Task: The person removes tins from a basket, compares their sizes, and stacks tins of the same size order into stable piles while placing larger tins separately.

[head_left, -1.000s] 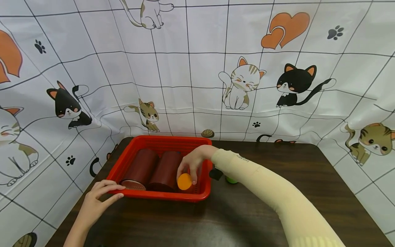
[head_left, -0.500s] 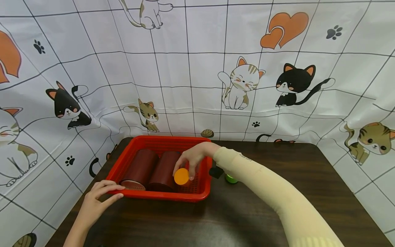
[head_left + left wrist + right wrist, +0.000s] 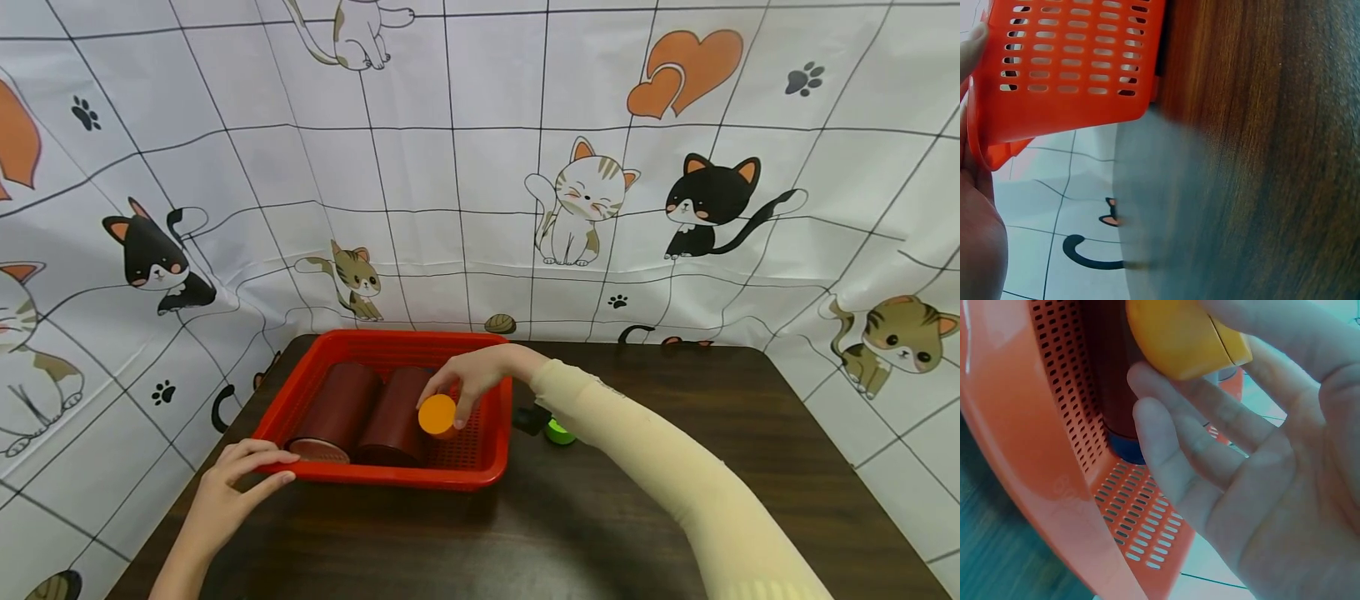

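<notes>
In the head view my left hand (image 3: 228, 496) holds the near left corner of a red perforated basket (image 3: 390, 475), fingers on the rim and thumb against the front. The left wrist view shows the basket's slotted wall (image 3: 1072, 56) beside the hand. My right hand (image 3: 480, 379) reaches into the basket's right part and pinches a small round orange-yellow object (image 3: 437, 415) between thumb and fingers. Its kind is unclear. Two maroon cylinders (image 3: 337, 412) lie side by side in the basket. In the right wrist view the yellow object (image 3: 1172, 337) overlaps a maroon cylinder (image 3: 1113, 381) with a blue end.
A bright green round object (image 3: 558, 432) lies on the dark wooden table (image 3: 637, 542) right of the basket, partly behind the right sleeve (image 3: 660, 458). A white sheet (image 3: 495, 183) with cat prints stands along the back and sides.
My right hand has moved the orange-yellow object up and left, from the basket's near right part toward the right maroon cylinder. The left hand stays at the basket corner.
</notes>
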{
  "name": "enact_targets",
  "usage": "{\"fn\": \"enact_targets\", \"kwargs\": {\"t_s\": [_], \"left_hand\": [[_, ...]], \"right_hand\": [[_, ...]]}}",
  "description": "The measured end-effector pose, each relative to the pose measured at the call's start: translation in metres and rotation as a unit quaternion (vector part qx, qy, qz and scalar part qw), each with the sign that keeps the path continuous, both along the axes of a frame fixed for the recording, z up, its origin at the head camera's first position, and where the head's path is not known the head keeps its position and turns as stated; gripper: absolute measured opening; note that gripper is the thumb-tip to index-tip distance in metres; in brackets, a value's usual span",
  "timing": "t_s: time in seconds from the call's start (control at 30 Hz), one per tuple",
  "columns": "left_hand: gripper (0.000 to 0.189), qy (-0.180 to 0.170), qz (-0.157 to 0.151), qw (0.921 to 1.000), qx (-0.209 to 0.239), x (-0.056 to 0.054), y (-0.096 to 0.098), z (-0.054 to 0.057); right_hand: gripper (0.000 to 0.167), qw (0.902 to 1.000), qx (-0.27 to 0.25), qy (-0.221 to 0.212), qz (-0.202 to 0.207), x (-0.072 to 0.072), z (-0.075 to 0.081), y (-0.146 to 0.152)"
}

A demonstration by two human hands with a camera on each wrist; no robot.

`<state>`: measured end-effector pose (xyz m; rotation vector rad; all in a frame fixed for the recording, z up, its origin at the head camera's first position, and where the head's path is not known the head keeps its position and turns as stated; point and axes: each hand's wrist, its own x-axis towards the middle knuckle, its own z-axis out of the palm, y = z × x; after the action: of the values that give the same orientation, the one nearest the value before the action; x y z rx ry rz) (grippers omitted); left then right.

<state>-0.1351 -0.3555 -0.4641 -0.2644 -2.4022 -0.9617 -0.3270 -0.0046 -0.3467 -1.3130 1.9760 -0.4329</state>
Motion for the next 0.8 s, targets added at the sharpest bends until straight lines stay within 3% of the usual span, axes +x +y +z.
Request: {"fn": "enact_targets", "kwargs": {"t_s": [0.2, 0.6, 0.8], "left_hand": [[0.031, -0.016, 0.01, 0.9998, -0.002, 0.001, 0.0, -0.001], [0.03, -0.015, 0.014, 0.9998, 0.004, 0.003, 0.002, 0.0], [0.037, 0.016, -0.002, 0.9999, -0.001, -0.001, 0.001, -0.003]], "right_hand": [[0.057, 0.999, -0.041, -0.005, -0.019, -0.001, 0.0, 0.011], [0.056, 0.99, -0.111, -0.027, -0.083, -0.001, 0.001, 0.03], [0.056, 0.98, -0.152, -0.024, -0.126, 0.001, 0.002, 0.04]]}}
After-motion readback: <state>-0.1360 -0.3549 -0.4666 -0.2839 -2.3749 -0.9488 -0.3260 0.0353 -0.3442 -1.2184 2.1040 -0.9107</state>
